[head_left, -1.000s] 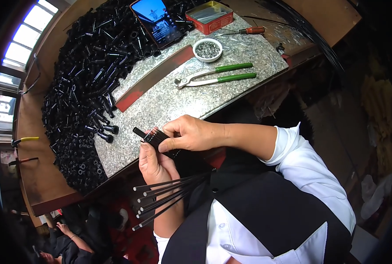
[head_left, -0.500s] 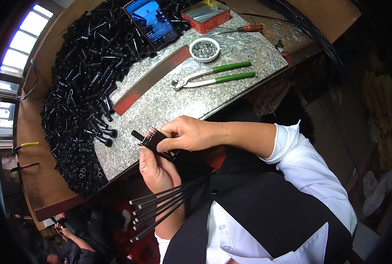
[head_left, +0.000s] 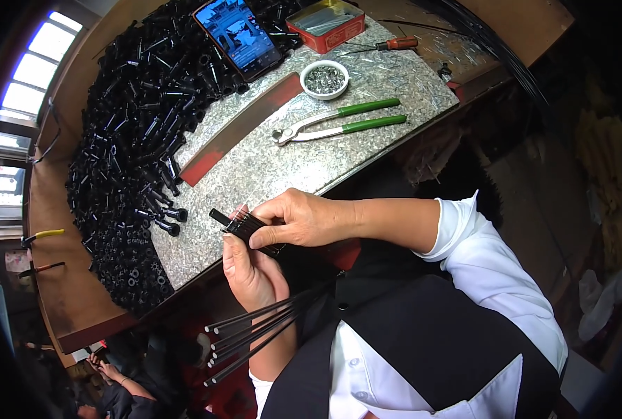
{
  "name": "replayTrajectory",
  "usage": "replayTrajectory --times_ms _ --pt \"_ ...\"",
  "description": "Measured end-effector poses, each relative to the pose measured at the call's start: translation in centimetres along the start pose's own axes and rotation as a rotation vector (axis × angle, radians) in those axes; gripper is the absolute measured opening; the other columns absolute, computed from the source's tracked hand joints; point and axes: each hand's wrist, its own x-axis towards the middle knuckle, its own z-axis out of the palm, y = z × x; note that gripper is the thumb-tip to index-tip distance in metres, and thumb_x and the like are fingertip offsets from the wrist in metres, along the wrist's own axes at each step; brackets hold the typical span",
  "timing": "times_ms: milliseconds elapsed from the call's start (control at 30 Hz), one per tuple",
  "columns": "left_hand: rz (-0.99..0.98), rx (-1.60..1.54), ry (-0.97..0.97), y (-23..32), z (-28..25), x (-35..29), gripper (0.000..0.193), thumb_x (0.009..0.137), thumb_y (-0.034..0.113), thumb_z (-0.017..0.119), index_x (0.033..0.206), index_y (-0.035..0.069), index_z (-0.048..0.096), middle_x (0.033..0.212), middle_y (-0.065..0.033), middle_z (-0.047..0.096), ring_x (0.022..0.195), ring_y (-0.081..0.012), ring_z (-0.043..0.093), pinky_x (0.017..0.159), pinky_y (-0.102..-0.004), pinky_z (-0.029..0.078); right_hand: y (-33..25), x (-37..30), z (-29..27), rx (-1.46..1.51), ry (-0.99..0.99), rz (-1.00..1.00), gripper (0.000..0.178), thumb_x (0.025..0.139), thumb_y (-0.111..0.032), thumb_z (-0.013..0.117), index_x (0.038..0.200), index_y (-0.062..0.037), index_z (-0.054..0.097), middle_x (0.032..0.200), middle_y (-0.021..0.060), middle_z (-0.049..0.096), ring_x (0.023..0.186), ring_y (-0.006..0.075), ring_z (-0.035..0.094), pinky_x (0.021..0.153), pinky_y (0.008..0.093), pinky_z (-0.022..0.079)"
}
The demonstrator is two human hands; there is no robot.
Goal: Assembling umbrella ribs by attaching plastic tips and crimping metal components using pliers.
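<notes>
Black ribbed bundle [head_left: 249, 228] held over near edge of speckled slab [head_left: 269, 171]: pinched by right hand [head_left: 298, 218], thumb against curled fingers; end gripped by left hand [head_left: 247, 269], nearly closed. Little changed: grips kept, only phone [head_left: 238, 35] picture altered; handling judged uninterrupted.

No lettering is legible. Near the white bowl [head_left: 328, 96], 2 things bear marks too small to read: the phone screen [head_left: 238, 35], left of the bowl, and the red tin [head_left: 336, 36], just beyond it.
</notes>
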Motion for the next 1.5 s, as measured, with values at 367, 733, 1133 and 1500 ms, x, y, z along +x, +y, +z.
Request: replayTrajectory --times_ms 367,733,1133,1500 --pt "-0.017 -0.098 -0.017 0.4 -0.3 0.0 0.036 0.099 0.022 0.045 0.120 -0.007 0.050 0.113 -0.0146 0.058 0.105 -0.0206 0.055 0.096 -0.0340 0.042 0.1 0.3 -0.4 0.028 -0.045 0.081 0.042 0.088 -0.031 0.066 0.064 -0.0029 0.045 0.056 -0.0022 0.041 0.057 0.0059 0.036 0.050 0.0275 0.032" --pt "-0.026 -0.160 -0.075 0.4 -0.8 -0.1 0.036 0.100 0.022 0.043 0.122 -0.005 0.049 0.119 -0.0145 0.057 0.112 -0.0217 0.053 0.100 -0.0351 0.040 0.6 0.4 -0.3 0.121 -0.093 0.187 0.042 0.089 -0.033 0.065 0.064 -0.0054 0.046 0.057 -0.0037 0.043 0.054 0.0044 0.038 0.047 0.0253 0.032" --pt "0.040 -0.094 0.009 -0.1 0.7 -0.6 0.040 0.101 0.021 0.039 0.125 -0.010 0.046 0.123 -0.0177 0.054 0.115 -0.0230 0.052 0.102 -0.0344 0.038 -0.4 0.6 -0.8 0.212 -0.143 0.258 0.040 0.089 -0.036 0.065 0.066 -0.0079 0.047 0.058 -0.0025 0.047 0.046 0.0049 0.042 0.042 0.0229 0.033" --pt "-0.017 -0.042 -0.051 0.3 0.5 0.1 0.031 0.101 0.018 0.037 0.116 -0.006 0.050 0.120 -0.0204 0.057 0.112 -0.0223 0.053 0.100 -0.0351 0.038 -3.3 0.0 0.6 -0.277 -0.043 0.243 0.034 0.095 -0.031 0.047 0.094 0.0009 0.059 0.076 0.0216 0.061 0.073 0.0359 0.061 0.067 0.0400 0.045"
